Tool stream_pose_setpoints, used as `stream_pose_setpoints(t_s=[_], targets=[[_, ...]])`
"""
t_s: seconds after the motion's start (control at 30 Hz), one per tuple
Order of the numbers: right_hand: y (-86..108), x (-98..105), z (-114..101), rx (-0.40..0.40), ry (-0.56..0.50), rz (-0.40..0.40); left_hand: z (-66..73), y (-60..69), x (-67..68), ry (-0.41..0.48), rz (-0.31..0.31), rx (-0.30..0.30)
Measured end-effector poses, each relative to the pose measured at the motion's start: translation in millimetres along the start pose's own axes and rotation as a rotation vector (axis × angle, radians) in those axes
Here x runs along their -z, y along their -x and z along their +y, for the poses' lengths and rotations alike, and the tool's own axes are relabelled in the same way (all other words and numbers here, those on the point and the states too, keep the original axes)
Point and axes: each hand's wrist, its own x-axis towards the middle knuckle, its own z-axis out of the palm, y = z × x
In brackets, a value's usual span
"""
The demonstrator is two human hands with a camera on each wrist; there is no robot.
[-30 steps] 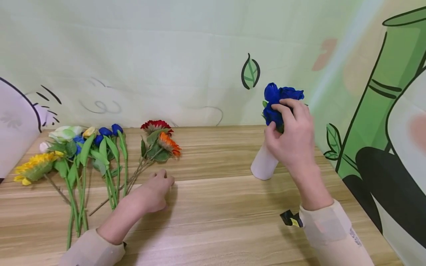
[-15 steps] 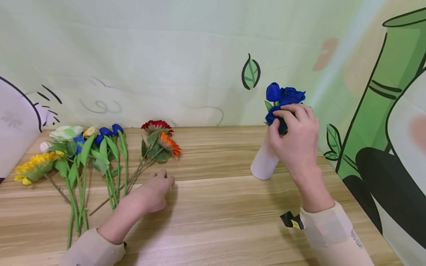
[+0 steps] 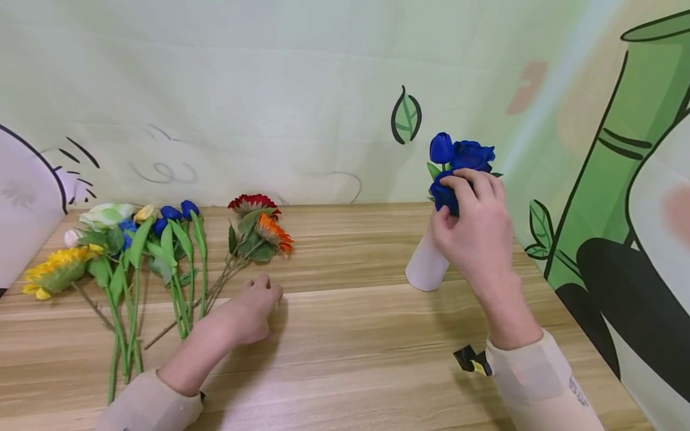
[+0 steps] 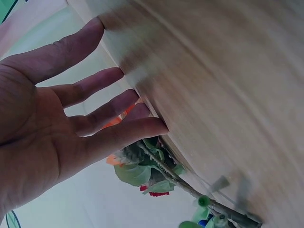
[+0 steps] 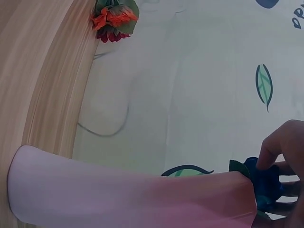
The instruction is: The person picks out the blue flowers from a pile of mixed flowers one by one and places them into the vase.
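Observation:
A white vase (image 3: 427, 266) stands at the right of the table, with blue roses (image 3: 472, 155) and a blue tulip (image 3: 441, 148) at its top. My right hand (image 3: 477, 230) has its thumb and bent fingers around the lower blue rose (image 3: 444, 194) at the vase's mouth. In the right wrist view, fingers touch this rose (image 5: 267, 183) just beyond the rim of the vase (image 5: 133, 192). My left hand (image 3: 242, 314) rests its fingertips on the table, holding nothing, near the orange flower (image 3: 275, 233). Its fingers are spread in the left wrist view.
At the left lie a yellow sunflower (image 3: 59, 270), a white-green flower (image 3: 106, 216), several blue tulips (image 3: 171, 213) and long green stems. A dark red flower (image 3: 254, 205) lies behind the orange one. A printed cloth (image 3: 242, 108) hangs behind the wooden table (image 3: 345, 359).
My right hand has shifted slightly right and down, and its fingers now sit lower on the blue blooms. The tulip and upper rose show more fully. My left hand has stayed still.

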Motion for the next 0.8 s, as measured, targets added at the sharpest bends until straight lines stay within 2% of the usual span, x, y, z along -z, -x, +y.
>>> stream_pose_setpoints(t_s=[0.17,0.33,0.8], targets=[[2.6,1.2,-3.7,-0.017,0.041,-0.059,0.2,0.1,-0.4,-0.004,-0.005,0.01],[2.2,1.5,-6.5,-0.004,0.07,-0.083,0.6,0.0,-0.5,-0.01,-0.006,0.009],[-5.5,-1.5,-8.0,-0.026,0.027,-0.115,0.7,0.6,0.5,-0.012,-0.006,-0.006]])
